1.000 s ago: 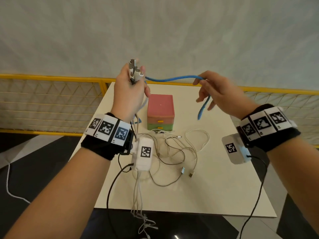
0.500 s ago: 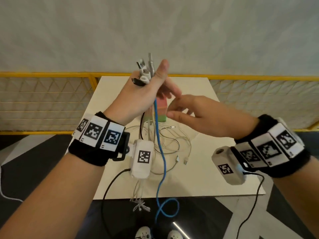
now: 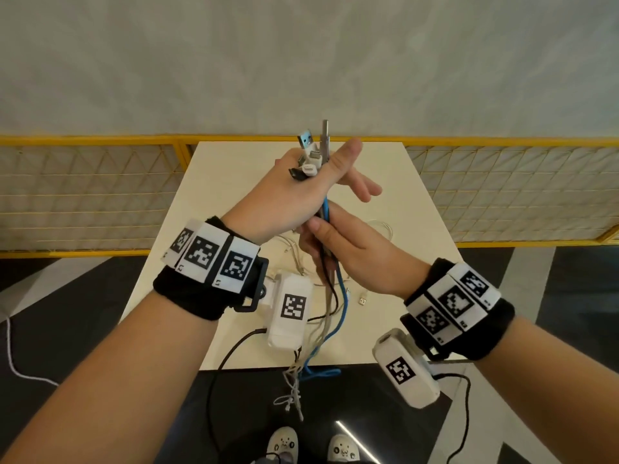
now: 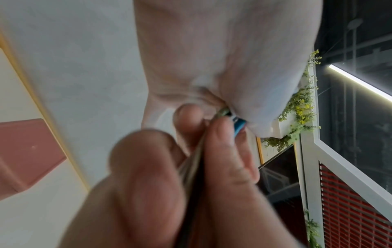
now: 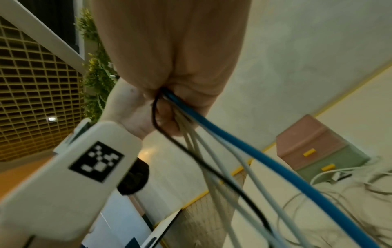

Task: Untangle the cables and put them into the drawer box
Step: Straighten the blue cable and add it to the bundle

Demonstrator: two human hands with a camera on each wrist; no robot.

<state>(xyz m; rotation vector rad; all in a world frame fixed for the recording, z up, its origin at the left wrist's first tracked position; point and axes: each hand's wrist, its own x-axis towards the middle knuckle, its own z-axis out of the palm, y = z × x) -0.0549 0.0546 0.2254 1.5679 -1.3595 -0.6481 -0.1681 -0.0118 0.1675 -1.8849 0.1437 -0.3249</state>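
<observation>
My left hand (image 3: pixel 318 179) is raised over the table and grips a bundle of cables (image 3: pixel 326 269) just below their plugs (image 3: pixel 311 155), which stick up past the thumb. Blue (image 3: pixel 342 296), black and grey strands hang from it past the table's near edge. Directly underneath, my right hand (image 3: pixel 335 242) is curled round the same hanging strands. The right wrist view shows the blue cable (image 5: pixel 254 161) and the paler ones leaving the fist. The pink and green drawer box (image 5: pixel 318 146) stands on the table with both drawers closed; my hands hide it in the head view.
More pale cables (image 3: pixel 380 229) and a loose USB plug (image 3: pixel 363 300) lie on the cream table (image 3: pixel 418 262). A yellow mesh railing (image 3: pixel 100 195) runs behind it. The hanging ends (image 3: pixel 294 390) dangle over the dark floor above my shoes.
A second ago my right hand held the blue cable out to the right. It let that go, came in under my left hand and closed round the hanging strands.
</observation>
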